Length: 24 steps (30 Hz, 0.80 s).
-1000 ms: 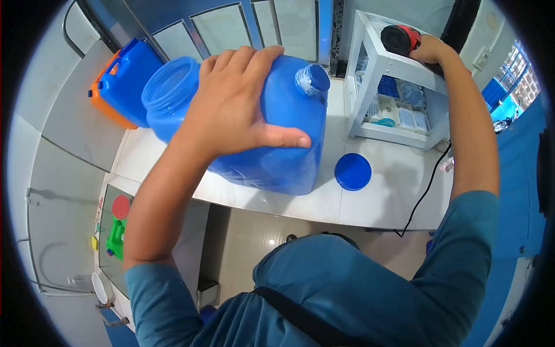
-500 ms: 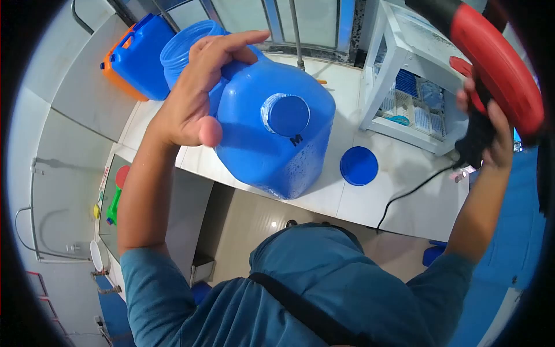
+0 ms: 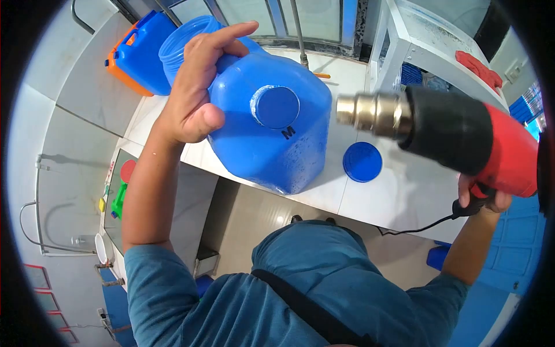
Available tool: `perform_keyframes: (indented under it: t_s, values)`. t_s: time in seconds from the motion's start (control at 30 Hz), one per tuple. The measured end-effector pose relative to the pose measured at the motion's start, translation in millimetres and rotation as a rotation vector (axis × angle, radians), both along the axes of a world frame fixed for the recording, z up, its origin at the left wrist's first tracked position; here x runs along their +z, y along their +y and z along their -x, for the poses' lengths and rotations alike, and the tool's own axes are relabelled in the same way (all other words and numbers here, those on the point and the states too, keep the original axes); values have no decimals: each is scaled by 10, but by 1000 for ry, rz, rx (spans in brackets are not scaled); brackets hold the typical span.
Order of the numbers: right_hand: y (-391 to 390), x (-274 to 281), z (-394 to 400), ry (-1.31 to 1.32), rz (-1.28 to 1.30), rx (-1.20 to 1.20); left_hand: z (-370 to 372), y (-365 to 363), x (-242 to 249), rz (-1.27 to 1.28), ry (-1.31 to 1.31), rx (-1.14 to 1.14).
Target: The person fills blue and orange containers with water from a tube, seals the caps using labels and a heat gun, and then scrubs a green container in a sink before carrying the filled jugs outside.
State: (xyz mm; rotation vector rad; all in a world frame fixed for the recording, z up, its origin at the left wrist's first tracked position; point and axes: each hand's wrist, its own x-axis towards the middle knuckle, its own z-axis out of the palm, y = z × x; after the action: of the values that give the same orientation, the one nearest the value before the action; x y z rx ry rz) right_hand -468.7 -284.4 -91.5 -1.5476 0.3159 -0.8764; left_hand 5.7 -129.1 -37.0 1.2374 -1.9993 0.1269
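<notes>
My left hand [image 3: 196,92] grips a large translucent blue plastic jug [image 3: 289,156] just below its open, threaded wide mouth [image 3: 182,49], index finger stretched out and thumb apart. A round blue patch [image 3: 277,107] with a whitish crusted edge and a black letter M mark the side facing me. In my right hand [image 3: 497,199] is a red and black heat gun [image 3: 445,130], fingers wrapped round its handle. Its stepped metal nozzle points left, a short way to the right of the jug. A round blue lid [image 3: 362,162] lies on the white counter below the nozzle.
Blue and orange jerrycans [image 3: 141,55] stand at the back left. A white shelf unit [image 3: 399,40] with a red cloth [image 3: 478,69] on top is at the back right. The heat gun's black cord [image 3: 413,230] hangs over the front edge of the counter [image 3: 370,205].
The heat gun has swung down and left, turning its nozzle from out of view at the top right toward the jug. My left hand stays on the jug, which shifts slightly in view.
</notes>
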Motion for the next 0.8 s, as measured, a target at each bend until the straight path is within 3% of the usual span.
perform_keyframes:
  t_s: [0.13,0.33,0.37,0.4,0.47,0.53,0.57,0.63,0.7,0.73,0.8]
  values:
    - [46,9,-121,-1,-38,65,-14,26,22,-35,-11,-7]
    - [34,31,-215,9,-73,202,-151,-6,-16,-39,308,-258]
    - [6,-8,-193,11,-43,235,-197,34,78,-55,204,-143]
    - [-10,22,-219,-39,-10,106,-240,51,192,-67,104,-36]
    - [-110,151,-262,-44,11,-133,-296,135,417,-113,-167,-35]
    - [-198,612,-504,-117,-121,-26,-255,157,497,-321,-526,255]
    - [-446,704,-467,-22,-50,-7,-244,121,572,-307,-530,229]
    - [-837,901,-457,344,50,-379,-217,100,708,-502,-671,391]
    - [-847,1092,-738,509,247,-654,-195,120,794,-469,-657,406]
    - [-1044,1130,-769,507,250,-648,-207,159,817,-447,-641,430]
    - [-1510,1148,-824,870,628,-634,-346,156,877,-495,-560,423]
